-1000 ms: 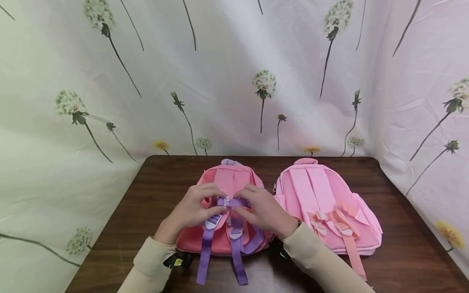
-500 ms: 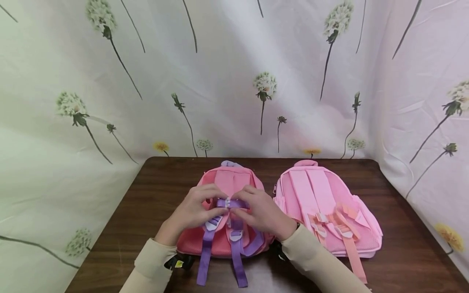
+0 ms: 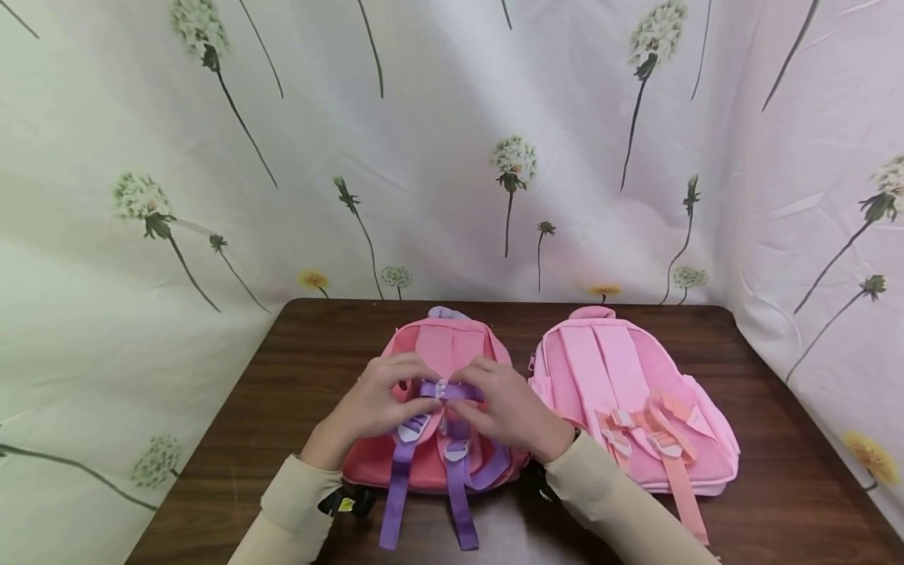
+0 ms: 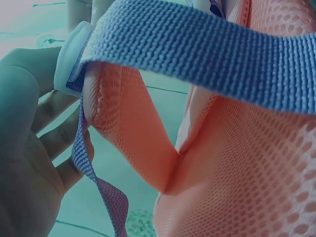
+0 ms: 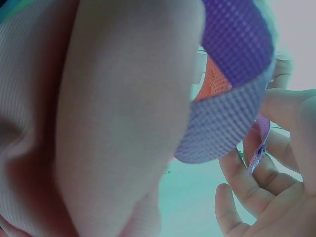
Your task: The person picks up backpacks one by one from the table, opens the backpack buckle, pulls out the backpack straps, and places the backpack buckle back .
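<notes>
A coral-pink backpack (image 3: 367, 463) lies back-side up on the table, its purple webbing straps (image 3: 462, 510) hanging over the lower edge. My left hand (image 3: 374, 396) and right hand (image 3: 512, 404) face each other over it. Between them runs a short purple strap (image 3: 462, 391) with a small white buckle (image 3: 442, 389). With thumb and fingertips my left hand pinches the buckle's left end. On the other side my right hand pinches the strap's right end, where my fingers hide part of it. In the left wrist view, a white plastic piece (image 4: 71, 59) sits at my left fingers.
To the right lies a light pink backpack (image 3: 600, 377) with peach straps (image 3: 681, 486), close beside my right forearm. Both bags rest on a dark wooden table (image 3: 282, 392). Behind it hangs a dandelion-print cloth (image 3: 438, 196).
</notes>
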Available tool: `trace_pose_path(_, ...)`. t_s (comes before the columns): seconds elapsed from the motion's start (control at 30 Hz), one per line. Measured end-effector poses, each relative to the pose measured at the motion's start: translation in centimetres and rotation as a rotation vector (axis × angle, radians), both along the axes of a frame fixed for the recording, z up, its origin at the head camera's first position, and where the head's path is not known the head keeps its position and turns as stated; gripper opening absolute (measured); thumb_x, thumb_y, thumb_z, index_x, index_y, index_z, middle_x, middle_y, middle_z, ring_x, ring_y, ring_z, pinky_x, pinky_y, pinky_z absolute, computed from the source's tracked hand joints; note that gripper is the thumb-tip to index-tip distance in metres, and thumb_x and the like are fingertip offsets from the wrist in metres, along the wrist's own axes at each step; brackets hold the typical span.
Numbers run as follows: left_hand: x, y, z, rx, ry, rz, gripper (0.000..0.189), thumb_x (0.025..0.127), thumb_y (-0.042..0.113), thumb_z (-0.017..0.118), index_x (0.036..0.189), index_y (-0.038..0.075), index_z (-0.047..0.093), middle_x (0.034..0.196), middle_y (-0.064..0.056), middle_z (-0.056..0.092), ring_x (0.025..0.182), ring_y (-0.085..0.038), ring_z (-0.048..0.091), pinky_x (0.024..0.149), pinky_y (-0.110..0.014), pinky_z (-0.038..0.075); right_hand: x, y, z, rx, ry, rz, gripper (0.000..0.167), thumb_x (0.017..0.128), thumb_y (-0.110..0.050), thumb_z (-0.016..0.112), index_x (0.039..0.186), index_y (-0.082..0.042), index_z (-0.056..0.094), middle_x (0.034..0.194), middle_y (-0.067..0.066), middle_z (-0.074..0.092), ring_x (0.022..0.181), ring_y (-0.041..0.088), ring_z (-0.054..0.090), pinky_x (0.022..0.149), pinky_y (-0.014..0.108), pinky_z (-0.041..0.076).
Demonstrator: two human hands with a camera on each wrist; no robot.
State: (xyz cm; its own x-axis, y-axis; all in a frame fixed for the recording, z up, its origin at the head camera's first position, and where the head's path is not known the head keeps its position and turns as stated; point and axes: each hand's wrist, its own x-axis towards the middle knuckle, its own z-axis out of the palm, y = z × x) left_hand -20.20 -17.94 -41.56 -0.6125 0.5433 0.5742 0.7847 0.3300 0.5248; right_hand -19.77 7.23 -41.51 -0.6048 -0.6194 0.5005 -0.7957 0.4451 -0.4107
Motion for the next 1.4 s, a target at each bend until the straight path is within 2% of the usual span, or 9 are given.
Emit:
trace_pose_path(0.43,0.12,-0.26,-0.29,-0.030,-0.032,0.028,0.028,0.083,0.012,0.090,0.108,0.018,0.078,0.100,0.008,0.073,0.087,-0.009,0.062,0.077,-0.034,0.056,-0.14,-0.11,-0.40,-0.005,-0.010,0.009,0.026,0.094,-0.024,0.080,0.115,-0.012,0.073,0.099,-0.001,0.067,0.080,0.008,0.058,0.071,0.021,0.054)
trace_pose_path(0.57,0.11,-0.22,-0.13,-0.034,-0.025,0.030,0.029,0.083,0.011,0.091,0.108,0.018,0.078,0.100,0.009,0.073,0.088,-0.009,0.062,0.077,-0.033,0.056,-0.11,-0.20,-0.26,-0.009,0.029,0.009,0.025,0.093,-0.023,0.081,0.114,-0.011,0.074,0.098,0.000,0.067,0.080,0.009,0.060,0.072,0.023,0.054)
trace_pose_path(0.83,-0.05,-0.14,0.11,-0.036,-0.012,0.023,0.030,0.083,0.011,0.091,0.109,0.017,0.078,0.100,0.008,0.073,0.087,-0.009,0.061,0.076,-0.032,0.056,-0.28,-0.12,-0.15,-0.007,0.097,0.002,0.028,0.091,-0.023,0.083,0.116,-0.012,0.074,0.096,-0.002,0.066,0.071,0.009,0.055,0.067,0.022,0.050)
trace_pose_path(1.13,-0.09,0.03,0.10,0.005,0.011,0.001,0.032,0.080,0.010,0.093,0.108,0.015,0.079,0.099,0.002,0.074,0.085,-0.014,0.063,0.074,-0.036,0.057,-0.36,-0.18,-0.02,-0.033,0.039,0.006,0.024,0.093,-0.022,0.079,0.114,-0.011,0.073,0.101,-0.001,0.069,0.085,0.009,0.061,0.075,0.025,0.056)
trace_pose_path(1.4,-0.31,0.08,-0.12,-0.017,0.006,0.011,0.030,0.081,0.010,0.092,0.107,0.017,0.078,0.100,0.006,0.073,0.087,-0.010,0.064,0.077,-0.033,0.056,-0.32,-0.14,-0.09,-0.019,0.060,0.005,0.023,0.093,-0.021,0.080,0.112,-0.011,0.073,0.099,0.000,0.068,0.082,0.010,0.061,0.074,0.026,0.055)
